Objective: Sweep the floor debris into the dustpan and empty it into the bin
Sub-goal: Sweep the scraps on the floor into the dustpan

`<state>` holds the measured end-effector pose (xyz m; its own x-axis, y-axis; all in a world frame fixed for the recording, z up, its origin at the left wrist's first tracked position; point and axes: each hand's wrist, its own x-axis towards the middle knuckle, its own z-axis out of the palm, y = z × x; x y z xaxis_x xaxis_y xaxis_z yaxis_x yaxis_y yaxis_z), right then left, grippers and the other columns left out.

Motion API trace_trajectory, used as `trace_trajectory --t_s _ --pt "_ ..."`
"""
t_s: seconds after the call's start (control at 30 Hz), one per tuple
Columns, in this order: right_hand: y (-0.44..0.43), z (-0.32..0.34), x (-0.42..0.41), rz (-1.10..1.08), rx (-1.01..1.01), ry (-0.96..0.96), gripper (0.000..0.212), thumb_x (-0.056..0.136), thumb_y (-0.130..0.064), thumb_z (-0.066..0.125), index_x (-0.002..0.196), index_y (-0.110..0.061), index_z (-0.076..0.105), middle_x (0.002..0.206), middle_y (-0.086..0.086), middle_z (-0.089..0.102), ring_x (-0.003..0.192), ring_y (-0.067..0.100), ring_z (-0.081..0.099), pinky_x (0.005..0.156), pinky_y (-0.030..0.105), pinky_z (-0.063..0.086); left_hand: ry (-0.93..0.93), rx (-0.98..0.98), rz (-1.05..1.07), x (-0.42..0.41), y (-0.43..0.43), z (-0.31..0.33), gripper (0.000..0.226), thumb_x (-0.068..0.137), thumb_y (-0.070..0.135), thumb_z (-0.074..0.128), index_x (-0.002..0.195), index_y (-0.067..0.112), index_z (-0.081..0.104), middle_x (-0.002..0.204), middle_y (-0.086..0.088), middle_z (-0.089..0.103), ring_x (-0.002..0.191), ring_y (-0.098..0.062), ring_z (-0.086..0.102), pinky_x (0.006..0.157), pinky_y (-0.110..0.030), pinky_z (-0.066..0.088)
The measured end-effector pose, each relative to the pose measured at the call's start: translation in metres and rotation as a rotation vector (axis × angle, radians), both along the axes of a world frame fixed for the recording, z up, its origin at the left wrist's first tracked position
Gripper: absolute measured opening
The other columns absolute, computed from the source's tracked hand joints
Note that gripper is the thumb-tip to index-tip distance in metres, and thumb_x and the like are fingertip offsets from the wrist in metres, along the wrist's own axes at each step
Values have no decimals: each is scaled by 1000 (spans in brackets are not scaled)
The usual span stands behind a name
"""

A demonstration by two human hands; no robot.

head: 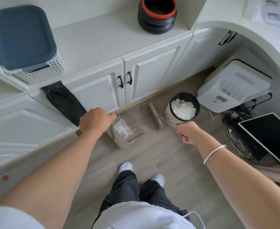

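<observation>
Beige dustpan (123, 143) holding white shreds (123, 129), left hand (95, 120) gripping; right hand (189, 133), broom (155, 115).

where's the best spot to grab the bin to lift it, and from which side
Probably the bin by its beige side wall just below the rim, coming from the near side. It stands upright and round, so the wall gives a steady hold; the open top is full of paper shreds, the brush is close on its left and the white appliance on its right.
</observation>
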<state>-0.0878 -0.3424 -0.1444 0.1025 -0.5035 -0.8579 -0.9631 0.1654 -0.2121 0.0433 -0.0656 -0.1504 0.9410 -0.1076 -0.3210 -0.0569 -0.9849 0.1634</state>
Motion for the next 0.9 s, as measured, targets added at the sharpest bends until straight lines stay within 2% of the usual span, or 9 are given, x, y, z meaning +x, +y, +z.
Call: trace_trajectory --t_s 0.07,0.17,0.3,0.43,0.5,0.57,0.7,0.83,0.9 --pt "-6 0 -2 2 -25 -9 29 92 0 42 68 -14 37 63 3 37 49 13 30 28 7 24 -3 0 4 -1 0 -1 53 83 55 49 53 11 50 55 -2 52 48 -22 45 47 -25 28" --pt "-7 -5 -8 13 -62 -15 31 89 2 44 65 -15 35 63 3 35 50 15 27 35 12 24 -8 6 8 -1 0 -2 53 83 55 48 52 11 51 55 -2 52 47 -22 46 45 -24 27" --pt "3 -26 -7 277 -113 -33 27 92 -10 47 66 -14 42 63 6 47 48 17 44 40 20 40 -15 11 2 0 2 -3 53 82 55 49 51 13 49 54 -1 49 47 -22 44 46 -25 27" --pt "21 -36 4 407 -67 104 12 91 -9 43 83 -8 52 57 8 41 43 17 38 46 22 34 -27 16 -5 2 2 -4 53 82 55 49 51 12 50 54 -1 50 46 -20 43 45 -25 26" --pt "25 -28 8 527 -50 178 15 89 -10 43 77 -6 51 51 5 40 41 16 35 48 22 34 -25 9 -6 2 2 -3 54 82 55 49 51 12 51 54 -2 51 47 -20 44 45 -24 26" --pt "23 -11 14 583 8 223 17 89 -9 41 72 -9 44 49 2 34 40 15 29 40 17 29 -20 0 -7 3 1 -3 54 82 56 48 50 12 50 54 -2 53 48 -23 48 45 -24 27" --pt "6 31 19 471 124 150 6 93 -8 43 91 -8 49 63 3 35 46 11 29 32 11 23 -21 -10 -11 1 2 -2 54 83 56 48 51 12 51 55 -3 54 50 -24 50 46 -25 28" --pt "-7 44 7 196 166 36 24 94 -2 46 71 -9 48 61 2 39 24 6 30 30 9 23 -8 -12 -8 1 2 -1 52 83 54 48 53 11 52 57 -3 55 55 -28 53 52 -28 35" --pt "-3 34 3 40 178 -15 26 95 0 44 70 -9 47 61 2 40 19 5 30 28 7 24 -1 -15 -13 3 1 -1 52 83 54 48 53 11 51 58 -3 55 56 -28 54 53 -28 36"
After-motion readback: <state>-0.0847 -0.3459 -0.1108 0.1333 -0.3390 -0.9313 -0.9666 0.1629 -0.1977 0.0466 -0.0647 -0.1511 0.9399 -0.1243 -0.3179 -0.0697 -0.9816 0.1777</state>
